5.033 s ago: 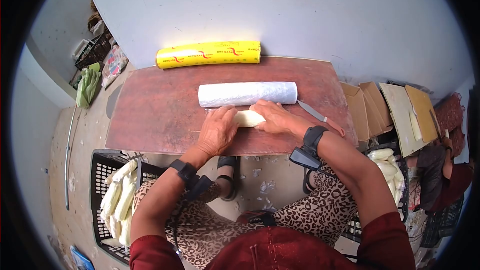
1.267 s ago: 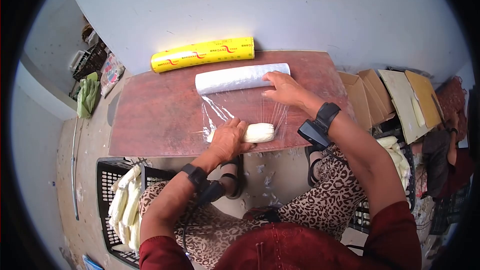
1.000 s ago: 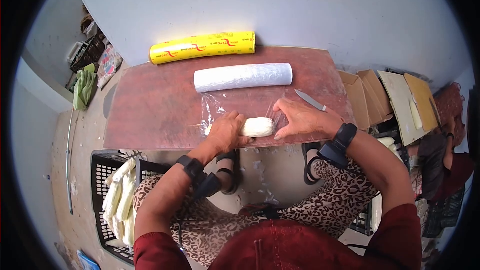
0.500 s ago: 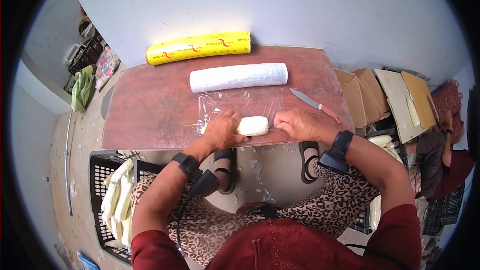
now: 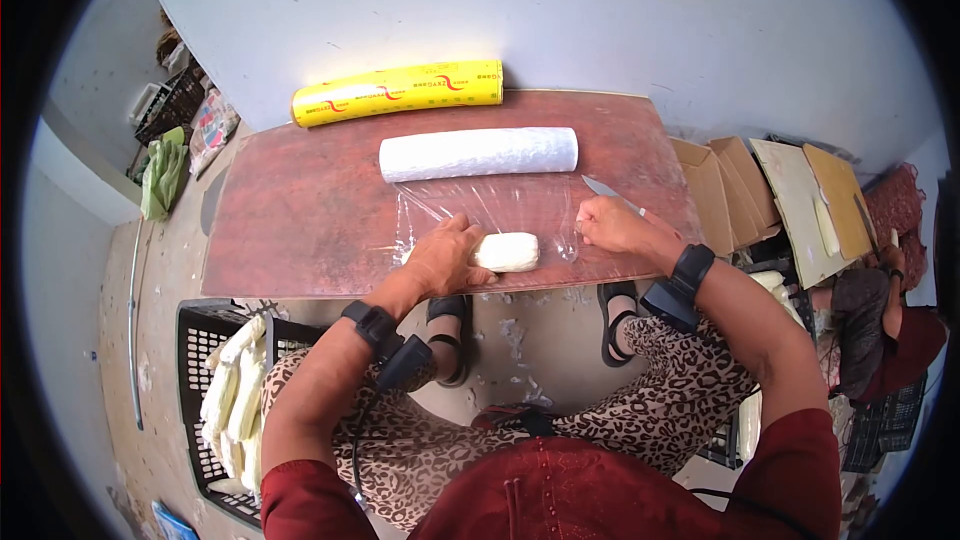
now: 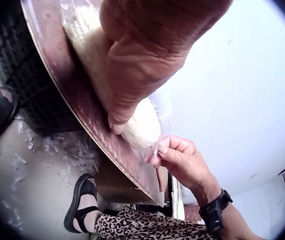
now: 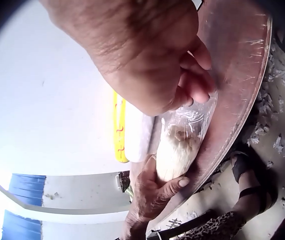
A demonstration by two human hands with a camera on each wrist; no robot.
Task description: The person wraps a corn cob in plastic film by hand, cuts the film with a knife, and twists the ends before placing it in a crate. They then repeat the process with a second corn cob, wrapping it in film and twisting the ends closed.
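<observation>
A pale ear of corn (image 5: pixel 508 252) lies along the front of the reddish-brown table (image 5: pixel 290 230). My left hand (image 5: pixel 440 258) grips its left part, the thumb along the near side; kernels show at one end in the left wrist view. Clear plastic film (image 5: pixel 500 203) stretches from the white film roll (image 5: pixel 480 154) toward the corn and lies under it. To the right of the corn, my right hand (image 5: pixel 612 225) pinches the film's edge between thumb and curled fingers, the film drawn out in creases. The corn's cut brown stem end (image 7: pixel 180 134) shows in the right wrist view.
A knife (image 5: pixel 603 189) lies just behind my right hand, its handle partly hidden. A yellow printed roll (image 5: pixel 400 96) stands against the wall. Black crates with corn (image 5: pixel 235 390) flank my legs. Cardboard (image 5: pixel 720 190) leans at right, near another person (image 5: pixel 880 340).
The corn, earlier close by the roll, now lies nearer the front edge with film drawn out. My right hand left the roll, pinched the film at the corn's right end and pulled it rightward.
</observation>
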